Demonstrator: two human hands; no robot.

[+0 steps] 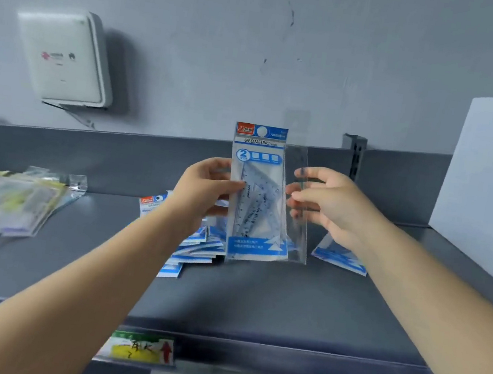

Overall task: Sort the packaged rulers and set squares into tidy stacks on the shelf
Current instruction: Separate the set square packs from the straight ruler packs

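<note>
Head view, looking down and forward at a grey metal shelf (255, 298) against a grey wall (228, 27).

Held upright above the middle of the shelf: a set square pack (256, 194) with a red and blue header card, "GEOMETRIC" printed on it and a blue "2" badge, clear triangles visible inside, blue band at the bottom. Gripped at its left edge by the left hand (204, 190), thumb across the front, fingers behind. Just right of it and partly behind, a narrow clear ruler sleeve (299, 206), also upright, pinched by the right hand (325, 200), fingers curled round its edge. Both packs clear of the shelf, overlapping along their inner edges.

Below and behind the left hand, lying on the shelf: a loose, fanned pile of blue-and-white packs (196, 249), edges uneven, one red-topped header poking out at the far left. Under the right wrist, another blue-edged pack (339, 255) flat on the shelf, apart from the pile.

At the far left of the shelf, a separate heap of clear packs with yellowish contents (7, 205), blurred, sprawling toward the near edge.

On the shelf's near lip, a yellow and green price label (139, 348) with a red arrow. On the wall at upper left, a white box (64, 59). At the right, a white carton (482, 193) standing on the shelf.
</note>
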